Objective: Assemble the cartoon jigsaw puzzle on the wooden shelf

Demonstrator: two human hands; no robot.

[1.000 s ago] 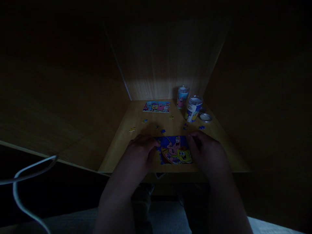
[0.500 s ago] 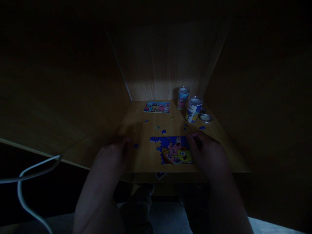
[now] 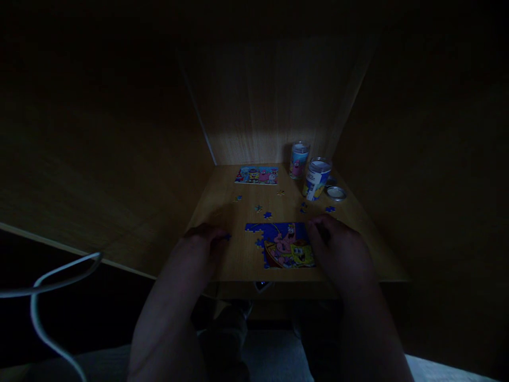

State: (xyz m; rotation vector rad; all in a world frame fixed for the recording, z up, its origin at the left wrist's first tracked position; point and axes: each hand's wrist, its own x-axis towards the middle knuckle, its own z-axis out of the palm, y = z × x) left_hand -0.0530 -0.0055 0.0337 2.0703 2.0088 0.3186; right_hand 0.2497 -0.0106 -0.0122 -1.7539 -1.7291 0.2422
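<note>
A partly assembled jigsaw puzzle (image 3: 284,244) lies near the table's front edge, showing a pink and a yellow cartoon figure in a boat on blue. Its left side is ragged. Left of it, the fingertips of my left hand (image 3: 202,244) are closed on a small blue puzzle piece (image 3: 227,236) at the tabletop. My right hand (image 3: 340,244) rests against the puzzle's right edge with fingers curled in; what they hold, if anything, is hidden. Beyond the puzzle lie loose pieces, among them a blue piece (image 3: 268,215) and another blue piece (image 3: 330,209).
At the back stands a clear-topped can (image 3: 298,162), with a second can (image 3: 316,180) before it and a round lid (image 3: 336,193) beside that. A finished puzzle (image 3: 256,175) lies at the back left. Wooden panels enclose the table; a white cable (image 3: 35,313) hangs at left.
My left hand has moved right to the blue piece, and its fingertips have closed on it. My right hand stays at the puzzle's edge.
</note>
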